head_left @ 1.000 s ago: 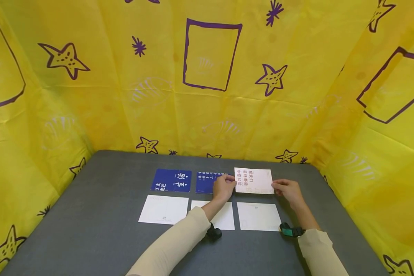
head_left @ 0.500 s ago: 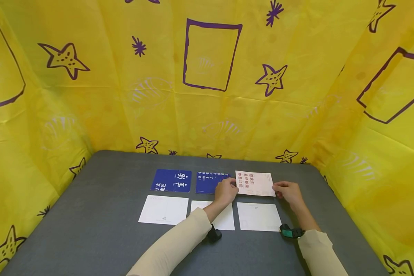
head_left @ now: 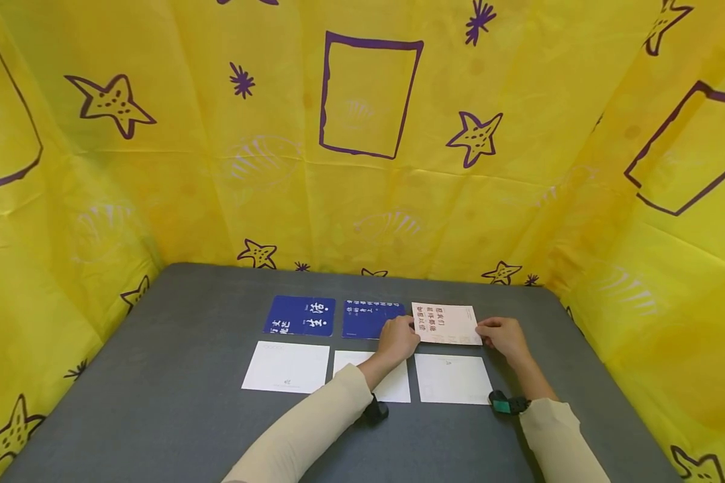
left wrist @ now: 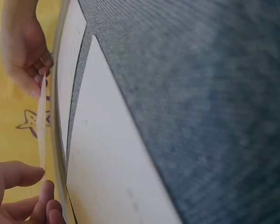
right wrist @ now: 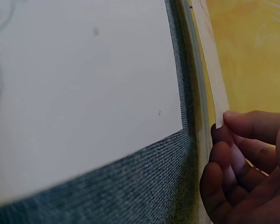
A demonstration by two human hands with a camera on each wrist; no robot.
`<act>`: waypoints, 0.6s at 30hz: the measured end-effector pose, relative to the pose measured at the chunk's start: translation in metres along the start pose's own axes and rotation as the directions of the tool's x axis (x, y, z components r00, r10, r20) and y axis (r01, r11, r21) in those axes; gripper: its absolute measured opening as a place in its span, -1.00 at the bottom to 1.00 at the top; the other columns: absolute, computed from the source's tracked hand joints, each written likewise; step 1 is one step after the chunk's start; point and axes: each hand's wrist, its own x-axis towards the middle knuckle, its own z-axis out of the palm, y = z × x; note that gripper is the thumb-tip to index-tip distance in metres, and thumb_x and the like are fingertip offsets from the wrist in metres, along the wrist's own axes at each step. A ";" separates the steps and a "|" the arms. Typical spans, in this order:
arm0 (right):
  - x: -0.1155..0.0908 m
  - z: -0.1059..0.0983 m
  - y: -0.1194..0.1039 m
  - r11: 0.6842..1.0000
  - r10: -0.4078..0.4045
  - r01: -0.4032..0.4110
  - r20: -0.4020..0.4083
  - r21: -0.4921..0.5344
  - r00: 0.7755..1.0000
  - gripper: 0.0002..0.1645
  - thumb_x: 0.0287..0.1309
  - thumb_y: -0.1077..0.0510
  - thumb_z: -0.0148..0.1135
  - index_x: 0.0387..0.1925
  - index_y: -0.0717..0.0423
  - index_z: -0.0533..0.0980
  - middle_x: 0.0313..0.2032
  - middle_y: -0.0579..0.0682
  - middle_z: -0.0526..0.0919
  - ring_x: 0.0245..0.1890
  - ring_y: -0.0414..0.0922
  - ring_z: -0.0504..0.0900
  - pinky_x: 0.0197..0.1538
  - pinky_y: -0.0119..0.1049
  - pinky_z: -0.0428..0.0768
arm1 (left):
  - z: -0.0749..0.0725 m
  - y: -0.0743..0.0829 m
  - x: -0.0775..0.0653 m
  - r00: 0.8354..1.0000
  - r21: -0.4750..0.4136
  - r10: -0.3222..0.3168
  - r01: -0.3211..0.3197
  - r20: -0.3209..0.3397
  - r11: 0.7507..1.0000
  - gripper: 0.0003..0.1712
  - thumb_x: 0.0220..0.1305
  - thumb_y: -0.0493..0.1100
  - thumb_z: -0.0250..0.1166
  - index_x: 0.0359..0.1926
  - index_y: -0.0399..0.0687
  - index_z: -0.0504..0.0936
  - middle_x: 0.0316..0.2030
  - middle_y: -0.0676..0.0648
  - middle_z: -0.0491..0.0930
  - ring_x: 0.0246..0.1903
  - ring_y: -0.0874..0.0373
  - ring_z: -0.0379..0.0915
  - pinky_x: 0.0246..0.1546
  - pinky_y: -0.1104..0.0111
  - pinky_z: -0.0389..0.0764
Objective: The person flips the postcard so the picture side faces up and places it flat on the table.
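Observation:
A pale pink postcard (head_left: pixel 456 322) with reddish writing is held between my two hands at the right end of the back row. My left hand (head_left: pixel 397 341) pinches its left edge, partly covering the blue postcard (head_left: pixel 365 318) beside it. At the opposite edge, the thumb and fingers of my right hand (head_left: pixel 505 337) pinch the card. Both wrist views show the pink card edge-on, apart from the tabletop; the right hand (right wrist: pixel 252 158) grips it near a corner in the right wrist view.
Another blue postcard (head_left: pixel 301 316) lies at the left of the back row. In front are three white cards, the left one (head_left: pixel 286 365), the middle one (head_left: pixel 393 379) partly under my left forearm, and the right one (head_left: pixel 453 379). Yellow cloth (head_left: pixel 374 201) encloses the grey table (head_left: pixel 157 402).
Both hands have brought the pink postcard slightly lower and nearer to me, and its face now looks pinker. The other cards stay where they were.

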 end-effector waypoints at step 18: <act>-0.001 0.003 0.001 0.995 0.009 -0.010 -0.016 -0.102 1.000 -0.75 0.16 0.24 0.27 -0.27 0.42 0.64 -0.52 0.04 0.67 -0.54 -0.17 0.53 -0.45 -0.35 0.51 | -0.006 0.003 -0.001 0.993 0.075 0.013 -0.022 0.117 0.997 -0.74 0.00 -0.27 0.33 -0.67 -0.07 0.42 -0.70 0.00 0.39 -0.56 0.09 0.34 -0.51 0.37 0.30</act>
